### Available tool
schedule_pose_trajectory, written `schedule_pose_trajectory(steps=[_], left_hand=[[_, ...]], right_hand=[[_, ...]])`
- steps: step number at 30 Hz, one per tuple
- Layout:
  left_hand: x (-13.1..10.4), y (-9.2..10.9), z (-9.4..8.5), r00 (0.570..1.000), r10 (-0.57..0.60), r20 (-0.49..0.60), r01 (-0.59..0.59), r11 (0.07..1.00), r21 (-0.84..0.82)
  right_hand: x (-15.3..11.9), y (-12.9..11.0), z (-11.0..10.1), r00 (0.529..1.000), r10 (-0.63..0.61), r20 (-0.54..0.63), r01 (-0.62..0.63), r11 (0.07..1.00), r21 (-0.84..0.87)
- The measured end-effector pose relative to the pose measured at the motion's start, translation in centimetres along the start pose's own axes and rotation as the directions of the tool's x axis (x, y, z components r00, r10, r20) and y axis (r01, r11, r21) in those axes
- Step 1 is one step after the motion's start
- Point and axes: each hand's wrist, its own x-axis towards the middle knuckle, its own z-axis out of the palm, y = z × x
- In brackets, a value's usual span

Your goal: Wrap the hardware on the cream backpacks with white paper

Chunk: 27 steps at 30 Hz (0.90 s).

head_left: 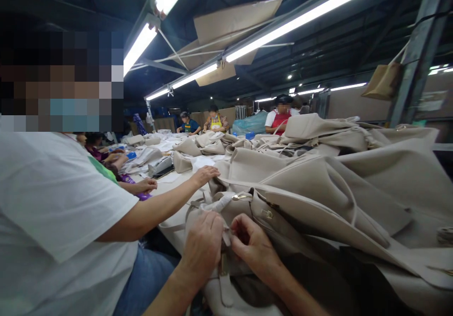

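Observation:
A beige handbag (262, 207) lies in front of me, with gold-coloured metal fittings and a zip (242, 196) near its top. My left hand (205, 240) is closed on a narrow beige strap (226, 236) at the bag's near side. From the other side my right hand (255, 245) pinches at the same strap, thumb and forefinger together. White wrapping (221, 202) shows just beyond my left fingers. What lies under those fingers is hidden. Below my hands hangs a beige tab (225, 290) with a metal piece above it.
At my left sits a person in a white shirt (60, 198), whose hand (205, 175) reaches to the bags ahead of mine. More beige bags (318, 174) are heaped to the right and beyond. Several other people work farther along the table. Tube lights (304, 21) hang overhead.

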Motion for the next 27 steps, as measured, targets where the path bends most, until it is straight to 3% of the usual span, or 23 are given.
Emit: schedule_pose_trajectory(steps=[4, 6, 9, 12, 14, 16, 18, 21, 24, 27], left_hand=[[0.0, -0.1, 0.5, 0.982, -0.187, -0.023, 0.187, 0.982, -0.019], [-0.3, -0.2, 1.1, 0.967, -0.247, -0.054, 0.245, 0.969, -0.041], [-0.8, -0.6, 2.1, 0.952, -0.282, -0.115, 0.268, 0.955, -0.125], [-1.0, -1.3, 2.3, 0.908, -0.391, -0.148, 0.337, 0.894, -0.297], [-1.0, -1.4, 1.9, 0.852, -0.51, -0.118, 0.419, 0.799, -0.431], [-1.2, -1.2, 1.3, 0.795, -0.606, -0.019, 0.497, 0.669, -0.553], [-1.4, -0.8, 0.8, 0.751, -0.64, 0.163, 0.57, 0.503, -0.65], [-1.3, -0.5, 0.7, 0.684, -0.594, 0.424, 0.652, 0.236, -0.721], [0.0, -0.4, 1.0, 0.596, -0.651, 0.47, 0.655, 0.055, -0.754], [1.7, -0.1, 1.4, 0.557, -0.662, 0.502, 0.606, -0.089, -0.79]], right_hand=[[0.0, -0.5, -0.1, 0.995, -0.08, 0.052, 0.086, 0.989, -0.117], [-0.2, -0.8, -0.2, 0.994, -0.071, 0.079, 0.077, 0.994, -0.076], [-0.8, -1.4, -0.2, 0.984, 0.052, 0.168, -0.08, 0.983, 0.165], [-1.6, -2.0, -0.2, 0.911, 0.144, 0.387, -0.289, 0.892, 0.348], [-2.1, -2.3, -0.3, 0.854, 0.164, 0.493, -0.376, 0.851, 0.368], [-2.3, -2.3, -0.6, 0.837, 0.169, 0.521, -0.396, 0.844, 0.362], [-2.3, -2.3, -0.9, 0.836, 0.166, 0.523, -0.391, 0.849, 0.356], [-2.2, -1.9, -1.0, 0.81, 0.181, 0.558, -0.408, 0.857, 0.315], [-2.2, -0.7, -0.5, 0.771, 0.186, 0.609, -0.378, 0.903, 0.203], [-2.5, 0.2, 0.2, 0.789, 0.184, 0.586, -0.288, 0.954, 0.088]])
